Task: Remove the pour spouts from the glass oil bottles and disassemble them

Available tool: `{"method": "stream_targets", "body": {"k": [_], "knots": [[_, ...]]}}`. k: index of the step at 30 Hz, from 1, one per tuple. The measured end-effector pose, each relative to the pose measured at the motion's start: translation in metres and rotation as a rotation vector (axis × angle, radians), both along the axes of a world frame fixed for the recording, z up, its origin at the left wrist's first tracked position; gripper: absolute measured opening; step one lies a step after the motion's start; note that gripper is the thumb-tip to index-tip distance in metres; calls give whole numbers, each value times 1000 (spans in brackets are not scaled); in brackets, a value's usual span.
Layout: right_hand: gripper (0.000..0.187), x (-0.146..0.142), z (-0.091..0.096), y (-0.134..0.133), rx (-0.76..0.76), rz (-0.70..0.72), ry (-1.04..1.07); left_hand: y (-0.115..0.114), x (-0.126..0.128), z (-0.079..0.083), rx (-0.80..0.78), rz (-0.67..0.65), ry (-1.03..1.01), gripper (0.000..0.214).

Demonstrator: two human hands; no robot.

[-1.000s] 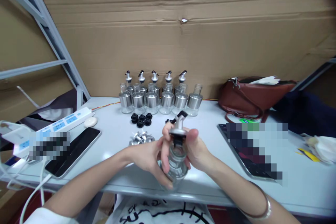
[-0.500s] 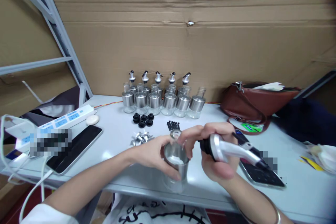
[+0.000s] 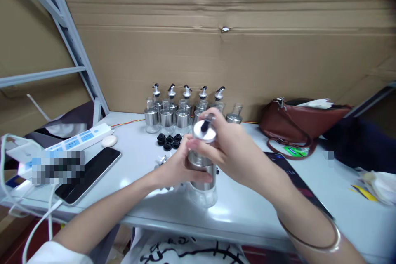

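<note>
A glass oil bottle (image 3: 202, 194) with a metal sleeve stands near the table's front edge, tilted a little. My left hand (image 3: 177, 163) is wrapped round its sleeve from the left. On top of the bottle's neck sits a silver pour spout (image 3: 204, 131) with a dark tip, gripped by my right hand (image 3: 230, 142) between thumb and fingers. The joint between spout and neck is partly hidden by the fingers. Several black stoppers (image 3: 168, 141) lie behind my left hand, and small silver spout parts (image 3: 162, 160) show beside it, partly covered.
Two rows of oil bottles (image 3: 166, 117) stand at the back, the rear ones capped with spouts. On the left are a power strip (image 3: 89, 137), a phone (image 3: 89, 175) and a white round case (image 3: 109, 141). A brown bag (image 3: 297, 121) and another phone (image 3: 297, 175) lie right.
My right hand has brought the spout left, turned it from lying sideways to upright, and set it on the bottle's neck. My left hand, with the bottle, has shifted slightly left and away from me.
</note>
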State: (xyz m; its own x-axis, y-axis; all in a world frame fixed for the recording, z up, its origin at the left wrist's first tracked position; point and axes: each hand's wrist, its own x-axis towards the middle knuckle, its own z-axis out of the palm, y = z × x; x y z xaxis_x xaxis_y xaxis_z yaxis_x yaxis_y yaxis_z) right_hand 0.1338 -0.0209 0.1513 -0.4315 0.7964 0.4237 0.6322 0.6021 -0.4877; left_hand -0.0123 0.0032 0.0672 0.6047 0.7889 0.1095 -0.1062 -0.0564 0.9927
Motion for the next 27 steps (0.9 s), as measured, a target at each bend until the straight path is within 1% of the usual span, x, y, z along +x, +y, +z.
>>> {"method": "stream_targets", "body": {"k": [2, 4, 7, 9, 11, 13, 15, 17, 19, 22, 25, 27], "knots": [[37, -5, 10, 5, -14, 28, -152, 0, 1, 3, 58, 45, -7, 50], [36, -7, 15, 10, -11, 27, -224, 1, 1, 2, 93, 57, -7, 53], [34, -1, 20, 18, -6, 18, -154, 6, 2, -4, 89, 48, -124, 62], [35, 10, 24, 21, 11, 12, -54, 14, 2, -11, 105, 100, -256, 58], [37, 26, 30, 22, 41, -36, 34, 25, 1, -16, 150, 230, -345, 46], [37, 41, 36, 24, 92, -134, 85, 36, -2, -18, 170, 409, -365, 39], [35, 55, 40, 27, 144, -262, 90, 46, -7, -18, 154, 579, -371, 34], [33, 66, 40, 34, 146, -375, 47, 53, -11, -16, 122, 686, -388, 31], [31, 75, 38, 44, 80, -456, -9, 56, -15, -15, 87, 729, -410, 29], [33, 89, 30, 62, -78, -536, -39, 58, -17, -15, 50, 736, -427, 27], [33, 103, 20, 79, -227, -561, -10, 60, -17, -15, 30, 726, -424, 26], [33, 111, 14, 87, -270, -570, -1, 61, -17, -16, 23, 722, -422, 26]]}}
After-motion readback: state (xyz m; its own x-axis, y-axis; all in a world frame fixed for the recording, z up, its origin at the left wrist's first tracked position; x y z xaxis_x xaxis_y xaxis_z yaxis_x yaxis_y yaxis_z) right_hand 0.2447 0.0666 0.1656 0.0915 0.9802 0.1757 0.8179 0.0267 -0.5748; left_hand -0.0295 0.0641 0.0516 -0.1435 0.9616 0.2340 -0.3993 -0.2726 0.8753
